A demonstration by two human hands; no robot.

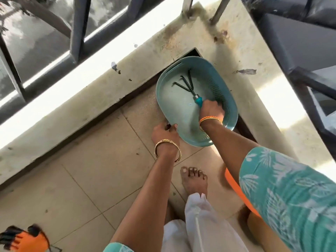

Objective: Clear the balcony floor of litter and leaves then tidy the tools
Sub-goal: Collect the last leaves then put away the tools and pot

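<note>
Right hand (211, 109) grips teal handle of hand rake (189, 86), prongs lying inside teal basket (163, 99) on tiled floor (91, 170) in corner. Left hand (165, 132) pinches basket rim.

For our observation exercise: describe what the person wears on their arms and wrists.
The left hand has a gold bangle at its wrist. The right hand has an orange and gold bangle. Both arms are bare to short teal sleeves with a pale leaf print.

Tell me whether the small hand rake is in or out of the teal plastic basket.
In. The black-pronged hand rake lies inside the teal plastic basket, prongs on its floor, while the right hand grips its teal handle.
</note>
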